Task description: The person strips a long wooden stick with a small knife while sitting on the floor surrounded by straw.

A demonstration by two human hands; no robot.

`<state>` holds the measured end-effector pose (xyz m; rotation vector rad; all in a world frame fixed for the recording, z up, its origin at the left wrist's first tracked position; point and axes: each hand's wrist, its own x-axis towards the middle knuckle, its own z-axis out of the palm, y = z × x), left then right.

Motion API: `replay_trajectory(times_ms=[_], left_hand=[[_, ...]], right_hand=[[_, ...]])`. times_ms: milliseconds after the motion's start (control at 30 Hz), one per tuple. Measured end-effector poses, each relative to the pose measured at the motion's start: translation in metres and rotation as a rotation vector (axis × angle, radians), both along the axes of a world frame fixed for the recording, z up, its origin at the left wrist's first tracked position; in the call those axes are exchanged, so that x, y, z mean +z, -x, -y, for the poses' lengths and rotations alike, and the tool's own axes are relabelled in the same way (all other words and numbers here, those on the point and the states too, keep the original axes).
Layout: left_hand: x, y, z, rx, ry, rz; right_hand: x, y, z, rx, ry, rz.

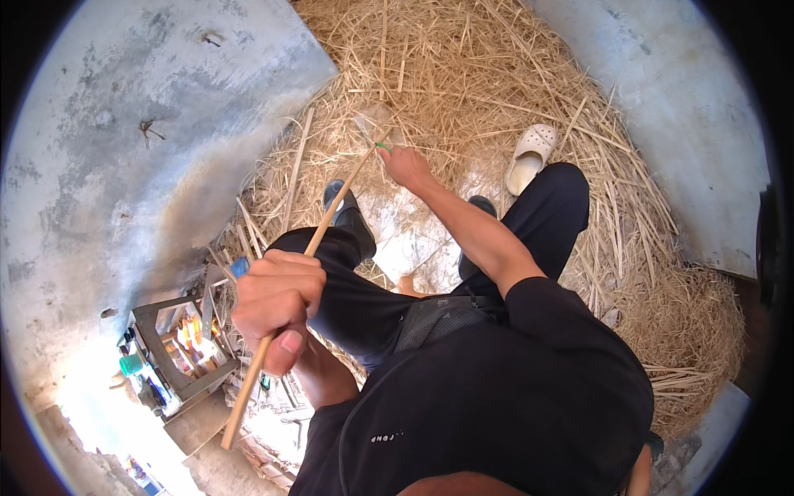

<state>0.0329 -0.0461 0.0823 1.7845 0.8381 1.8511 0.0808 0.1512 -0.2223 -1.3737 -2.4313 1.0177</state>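
Note:
My left hand [279, 299] is wrapped in a fist round a long, pale bamboo-like stick [337, 202]. The stick slants from below my fist up to the far side, where its tip comes close to my right hand [407, 168]. That hand is closed round the green handle [383, 146] of a knife, most of which my fingers cover. A greyish blade [364, 126] seems to lie by the stick's far end, though it is hard to make out against the straw. I cannot tell whether blade and stick touch.
Pale shavings and strips [463, 58] cover the floor ahead and to the right. A cream clog [531, 157] lies on them, right of my legs. Weathered walls [149, 107] close in both sides. At lower left stands a wooden frame [178, 388] with clutter about it.

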Motion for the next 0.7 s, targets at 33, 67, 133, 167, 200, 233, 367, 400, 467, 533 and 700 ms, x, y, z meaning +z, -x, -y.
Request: replay_trajectory(times_ms=[33,67,133,167,200,233,367,400,467,533,700], left_hand=[[0.002,0.000,-0.001,-0.004,0.003,0.006],[0.003,0.002,-0.002,-0.012,0.008,0.010],[0.004,0.004,-0.006,-0.037,-0.016,-0.013],[0.003,0.004,-0.007,-0.048,-0.020,-0.016],[0.002,0.005,-0.006,-0.058,-0.024,-0.020],[0.003,0.006,-0.005,-0.067,-0.028,-0.024],[0.007,0.011,-0.013,-0.106,0.018,-0.112],[0.004,0.022,-0.007,-0.139,-0.022,-0.044],[0.011,0.030,-0.006,-0.094,0.039,-0.007],[0.015,0.030,-0.013,-0.118,0.031,-0.043],[0.015,0.029,-0.020,-0.188,0.055,-0.062]], right_hand=[[0.004,-0.002,0.000,0.016,0.008,0.007],[0.007,-0.004,0.002,0.028,0.019,0.012],[0.005,-0.005,0.002,0.032,0.020,0.050],[0.001,-0.006,0.005,0.027,0.015,0.035],[-0.003,-0.006,0.006,0.024,0.009,0.021],[-0.007,-0.006,0.005,0.021,0.004,0.005],[-0.080,-0.001,-0.009,-0.069,0.047,0.027],[-0.081,0.002,-0.014,-0.064,0.040,0.046],[-0.104,0.005,-0.021,-0.086,-0.117,0.024],[-0.098,0.006,-0.052,-0.056,0.668,-0.227],[-0.072,-0.016,-0.057,-0.188,1.702,-0.688]])
